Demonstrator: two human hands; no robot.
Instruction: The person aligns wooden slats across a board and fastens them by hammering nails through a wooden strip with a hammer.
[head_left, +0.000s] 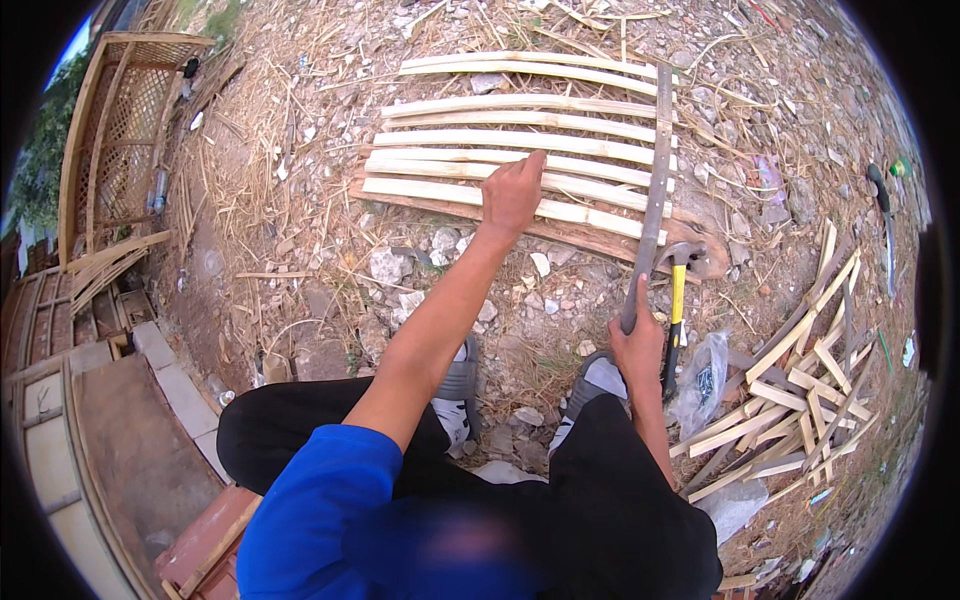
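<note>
Several pale wooden slats [520,118] lie roughly parallel, side by side, on the ground ahead of me. A grey-brown strip [657,165] crosses over their right ends, and my right hand [640,335] is closed around its near end. My left hand [513,190] is closed in a fist over the nearer slats; its fingertips are hidden, so what they pinch cannot be seen. Under the nearest slats runs a rough brown board [700,240]. A hammer [677,300] with a yellow and black handle lies by my right hand, its head against that board.
A pile of loose wooden slats [790,420] lies to the right, beside a clear plastic bag [703,380]. A handsaw [884,215] is farther right. At the far left stands a wooden lattice frame [130,130]. Stones [390,265] and straw cover the ground.
</note>
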